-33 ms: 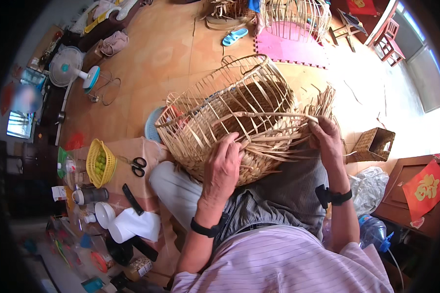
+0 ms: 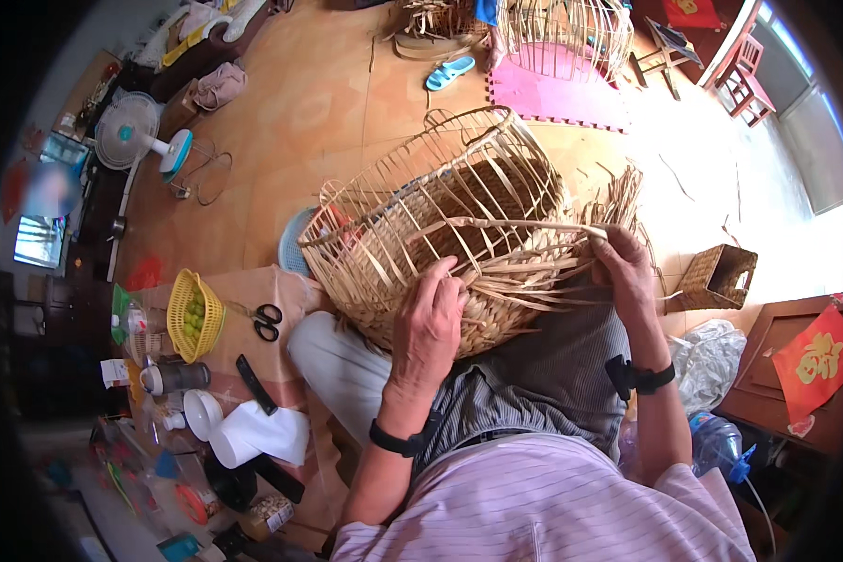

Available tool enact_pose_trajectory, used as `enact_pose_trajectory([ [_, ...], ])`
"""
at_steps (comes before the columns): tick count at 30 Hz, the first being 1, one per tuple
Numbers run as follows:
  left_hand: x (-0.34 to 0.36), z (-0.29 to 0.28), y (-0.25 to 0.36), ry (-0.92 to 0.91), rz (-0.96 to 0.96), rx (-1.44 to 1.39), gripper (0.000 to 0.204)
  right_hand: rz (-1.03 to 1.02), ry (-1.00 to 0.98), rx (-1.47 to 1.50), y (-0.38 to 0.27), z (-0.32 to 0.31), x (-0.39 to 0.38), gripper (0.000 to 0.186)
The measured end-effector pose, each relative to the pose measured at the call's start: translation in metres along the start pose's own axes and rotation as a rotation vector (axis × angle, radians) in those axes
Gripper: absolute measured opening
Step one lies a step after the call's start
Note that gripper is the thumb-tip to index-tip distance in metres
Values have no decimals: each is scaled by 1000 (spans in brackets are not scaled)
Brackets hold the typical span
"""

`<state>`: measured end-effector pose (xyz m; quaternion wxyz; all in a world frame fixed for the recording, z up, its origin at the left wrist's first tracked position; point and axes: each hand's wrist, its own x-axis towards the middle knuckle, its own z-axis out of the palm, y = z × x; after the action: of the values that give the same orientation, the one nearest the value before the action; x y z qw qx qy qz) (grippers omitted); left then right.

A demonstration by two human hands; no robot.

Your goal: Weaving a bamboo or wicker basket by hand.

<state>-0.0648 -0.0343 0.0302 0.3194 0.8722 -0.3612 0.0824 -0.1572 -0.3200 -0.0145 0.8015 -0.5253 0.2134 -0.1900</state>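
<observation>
A large, partly woven straw basket (image 2: 384, 286) lies tilted on its side across my lap, its bare upright stakes and wire-like rim pointing up and to the left. The fingers of my left hand (image 2: 429, 318) are bent and pressed on the weave at the basket's near side, among loose strip ends. My right hand (image 2: 624, 258) pinches the right end of a long dried straw strip (image 2: 524, 223), which runs leftward across the stakes. Beneath the strip, many loose ends (image 2: 534, 281) fan out to the right. The tips of my left fingers are partly hidden.
On the left, a cloth-covered table holds a yellow basket of green fruit (image 2: 195, 317), black scissors (image 2: 268, 322) and a paper roll (image 2: 257, 435). A small woven box (image 2: 718, 277) stands right; beyond are a straw bundle (image 2: 623, 192), a pink mat (image 2: 557, 94) and a fan (image 2: 126, 131).
</observation>
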Motion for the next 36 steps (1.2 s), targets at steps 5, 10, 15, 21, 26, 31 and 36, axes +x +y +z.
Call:
enact_pose_trajectory([
  [5, -8, 9, 0, 49, 3, 28, 23, -55, -7, -134, 12, -7, 1, 10],
  [10, -11, 13, 1, 75, -14, 46, 19, -88, -77, -132, 10, -13, -2, 8],
  [15, -12, 16, 9, 118, -17, 104, 17, -133, -122, -127, 9, -11, -3, 9],
  [21, -14, 19, 11, 87, -28, 218, 18, -152, -126, -117, 12, -11, -3, 9],
  [26, -16, 22, 7, 59, -11, 291, 22, -149, -114, -97, 13, -11, -2, 8],
  [31, -15, 22, 3, 24, -10, 280, 29, -148, -106, -138, 13, -12, -2, 7],
  [36, -13, 25, -1, 0, -88, 145, 34, -164, -113, -129, 14, -12, -1, 8],
])
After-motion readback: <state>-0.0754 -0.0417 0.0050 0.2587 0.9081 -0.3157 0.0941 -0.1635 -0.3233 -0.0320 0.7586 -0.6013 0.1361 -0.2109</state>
